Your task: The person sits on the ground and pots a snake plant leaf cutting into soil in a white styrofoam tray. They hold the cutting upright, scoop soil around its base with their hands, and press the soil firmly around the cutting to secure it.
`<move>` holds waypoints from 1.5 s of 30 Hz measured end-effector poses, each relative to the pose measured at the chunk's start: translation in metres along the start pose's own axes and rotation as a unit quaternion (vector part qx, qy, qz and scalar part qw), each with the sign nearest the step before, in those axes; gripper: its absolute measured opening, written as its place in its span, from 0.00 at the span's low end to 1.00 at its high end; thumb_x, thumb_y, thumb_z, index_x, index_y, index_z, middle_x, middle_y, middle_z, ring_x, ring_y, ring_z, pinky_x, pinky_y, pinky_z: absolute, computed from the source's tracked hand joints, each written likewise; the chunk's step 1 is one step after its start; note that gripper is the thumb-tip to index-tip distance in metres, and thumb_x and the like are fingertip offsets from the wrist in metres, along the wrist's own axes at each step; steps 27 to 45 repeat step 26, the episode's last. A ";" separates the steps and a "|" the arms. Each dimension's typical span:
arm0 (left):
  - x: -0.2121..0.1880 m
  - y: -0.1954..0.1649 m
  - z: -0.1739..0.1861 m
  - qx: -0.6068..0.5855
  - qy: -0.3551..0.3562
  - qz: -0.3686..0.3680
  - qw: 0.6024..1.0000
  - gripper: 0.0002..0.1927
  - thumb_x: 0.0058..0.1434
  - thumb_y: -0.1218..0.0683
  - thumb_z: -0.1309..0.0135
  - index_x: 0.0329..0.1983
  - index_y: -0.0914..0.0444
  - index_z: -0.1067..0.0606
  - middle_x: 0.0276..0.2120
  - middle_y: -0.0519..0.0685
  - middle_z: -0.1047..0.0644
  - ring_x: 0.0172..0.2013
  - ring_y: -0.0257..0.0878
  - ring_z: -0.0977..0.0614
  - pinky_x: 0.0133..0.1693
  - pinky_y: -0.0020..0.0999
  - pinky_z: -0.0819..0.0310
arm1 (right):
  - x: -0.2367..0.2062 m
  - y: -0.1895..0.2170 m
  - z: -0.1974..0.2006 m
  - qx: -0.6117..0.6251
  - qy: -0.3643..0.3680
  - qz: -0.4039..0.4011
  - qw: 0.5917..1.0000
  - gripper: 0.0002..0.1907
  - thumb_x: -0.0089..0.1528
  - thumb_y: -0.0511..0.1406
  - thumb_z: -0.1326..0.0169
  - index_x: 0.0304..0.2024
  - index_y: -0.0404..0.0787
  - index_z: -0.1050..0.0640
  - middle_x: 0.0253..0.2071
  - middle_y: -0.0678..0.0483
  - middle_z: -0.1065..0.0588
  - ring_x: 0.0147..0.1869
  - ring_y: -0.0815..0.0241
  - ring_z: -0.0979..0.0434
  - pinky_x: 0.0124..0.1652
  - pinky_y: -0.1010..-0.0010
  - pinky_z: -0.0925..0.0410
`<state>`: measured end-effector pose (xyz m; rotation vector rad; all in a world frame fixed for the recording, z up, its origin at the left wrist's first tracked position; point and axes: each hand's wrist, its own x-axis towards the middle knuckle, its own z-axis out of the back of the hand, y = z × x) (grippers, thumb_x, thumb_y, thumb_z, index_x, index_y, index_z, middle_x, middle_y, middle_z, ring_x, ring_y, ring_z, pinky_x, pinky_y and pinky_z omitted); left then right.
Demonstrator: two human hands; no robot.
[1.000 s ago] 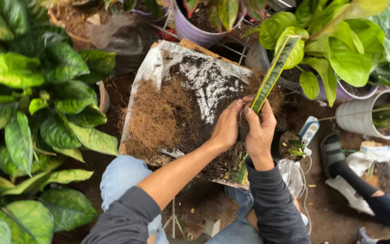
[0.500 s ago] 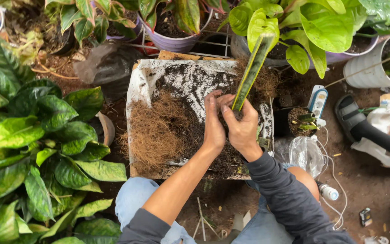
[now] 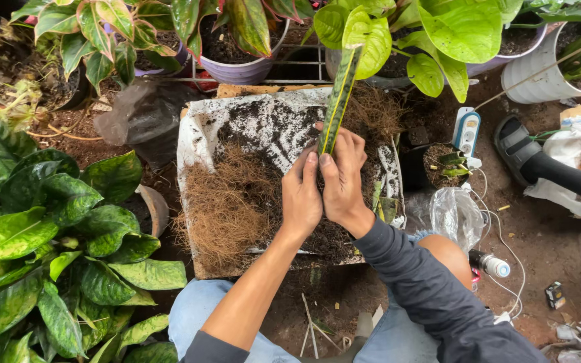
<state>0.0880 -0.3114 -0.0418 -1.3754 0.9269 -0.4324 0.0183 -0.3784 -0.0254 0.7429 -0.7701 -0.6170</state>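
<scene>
Both hands meet over a white sheet (image 3: 196,128) spread with dark soil and brown coconut fibre (image 3: 226,202). My left hand (image 3: 302,195) and my right hand (image 3: 341,178) are pressed together around the base of a long upright snake plant leaf (image 3: 339,94), green with yellow edges. The leaf's base is hidden inside my fingers. The fibre pile lies just left of my left hand.
Large green-leaved plants (image 3: 42,249) crowd the left side. Potted plants (image 3: 237,40) line the back, with a white pot (image 3: 539,77) at the top right. A small black pot (image 3: 438,165), a plastic bag (image 3: 455,215) and another person's sandalled foot (image 3: 516,144) lie to the right.
The camera view has shifted and tilted. My hands stay clasped around the leaf base, and the leaf now stands more upright over the sheet.
</scene>
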 end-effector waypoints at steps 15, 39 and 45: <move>0.020 0.028 -0.009 -0.009 0.025 -0.021 0.999 0.36 0.72 0.32 0.59 0.39 0.69 0.20 0.21 0.45 0.32 0.22 0.30 0.38 0.24 0.33 0.47 | -0.007 -0.024 0.014 0.251 0.089 -0.127 0.956 0.23 0.73 0.44 0.58 0.64 0.37 0.29 0.63 0.50 0.32 0.70 0.56 0.39 0.69 0.61 0.38; 0.010 -0.007 -0.014 -0.090 0.063 -0.085 0.990 0.43 0.69 0.25 0.72 0.66 0.61 0.33 0.55 0.55 0.24 0.61 0.41 0.27 0.66 0.43 0.42 | -0.001 -0.034 0.006 0.386 0.028 -0.170 0.906 0.46 0.64 0.43 0.43 0.77 0.39 0.50 0.71 0.44 0.39 0.75 0.57 0.40 0.74 0.59 0.45; 0.010 -0.007 -0.014 -0.090 0.063 -0.085 0.990 0.43 0.69 0.25 0.72 0.66 0.61 0.33 0.55 0.55 0.24 0.61 0.41 0.27 0.66 0.43 0.42 | -0.001 -0.034 0.006 0.386 0.028 -0.170 0.906 0.46 0.64 0.43 0.43 0.77 0.39 0.50 0.71 0.44 0.39 0.75 0.57 0.40 0.74 0.59 0.45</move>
